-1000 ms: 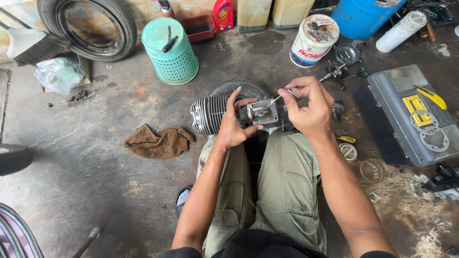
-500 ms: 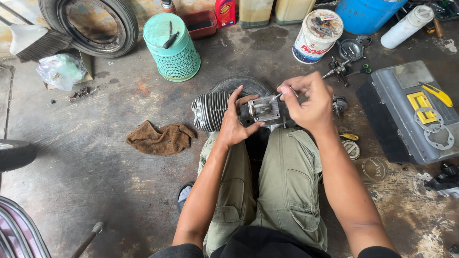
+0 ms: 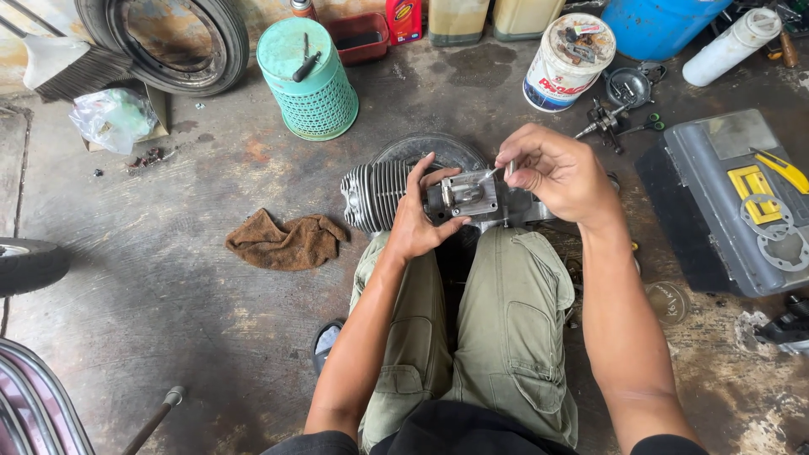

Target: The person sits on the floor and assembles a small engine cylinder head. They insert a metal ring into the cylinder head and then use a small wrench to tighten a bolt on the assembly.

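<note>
A finned grey engine [image 3: 379,194] lies on the concrete floor in front of my knees. My left hand [image 3: 417,221] grips its middle section, fingers wrapped over the metal housing [image 3: 468,194]. My right hand [image 3: 556,173] hovers just right of the housing, pinching a thin metal pin or tool [image 3: 489,174] whose tip points down at the housing. My legs in olive trousers [image 3: 497,337] fold under the engine.
A brown rag [image 3: 286,240] lies left of the engine. A teal basket [image 3: 308,80], a tyre [image 3: 164,42], a white paint can [image 3: 569,63] and a blue drum [image 3: 657,25] stand behind. A grey toolbox [image 3: 729,202] with gaskets sits right.
My right hand has shifted slightly with the thin tool above the housing. My left hand keeps its grip on the engine. The view has drifted a little.
</note>
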